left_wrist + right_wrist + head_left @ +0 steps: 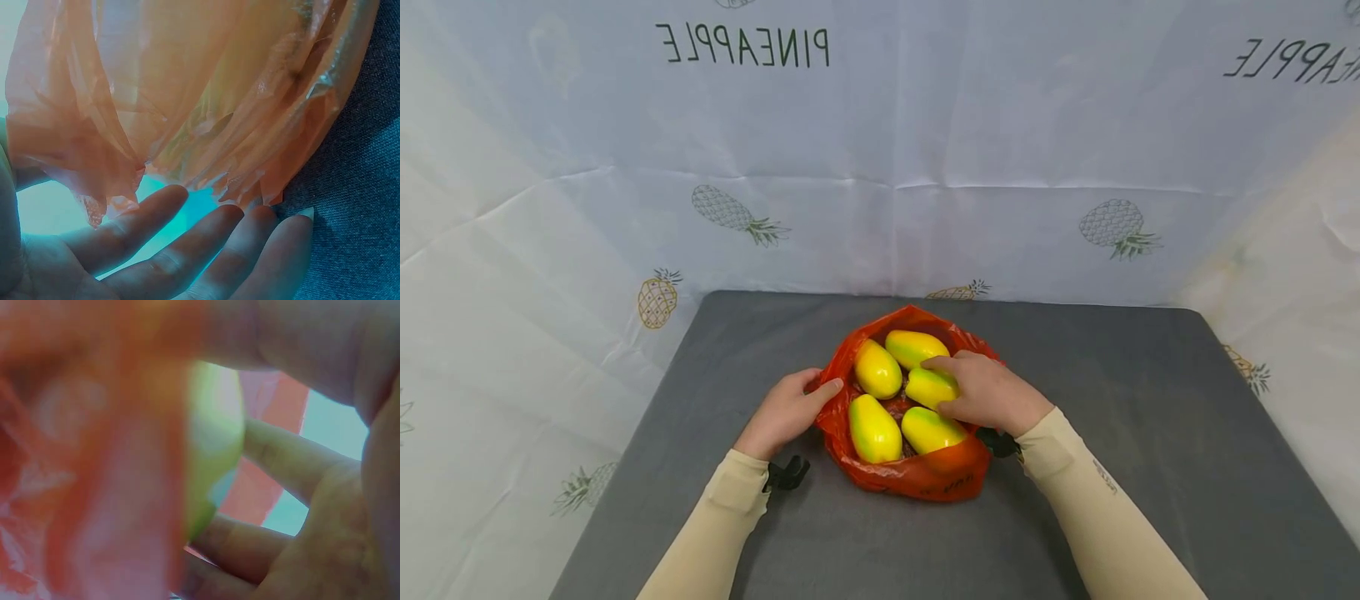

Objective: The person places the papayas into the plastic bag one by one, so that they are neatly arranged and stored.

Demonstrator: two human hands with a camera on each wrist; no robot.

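Observation:
A red plastic bag (880,479) stands with its mouth spread wide, and several yellow-green mangoes lie inside. My right hand (992,390) reaches into the bag and grips one mango (928,387), thumb on the near side and fingers on the far side. In the right wrist view that mango (215,444) shows between the fingers, partly hidden by blurred red plastic. My left hand (786,412) holds the bag's left rim, thumb over the edge inside and fingers outside. The left wrist view shows those fingers (206,250) loosely bent beneath the crumpled plastic (156,94).
Around the held mango lie other mangoes, one at the back (916,346), another at the front left (875,429). The bag sits on a dark grey table (1120,400). A white pineapple-print cloth (880,125) hangs behind and at the sides.

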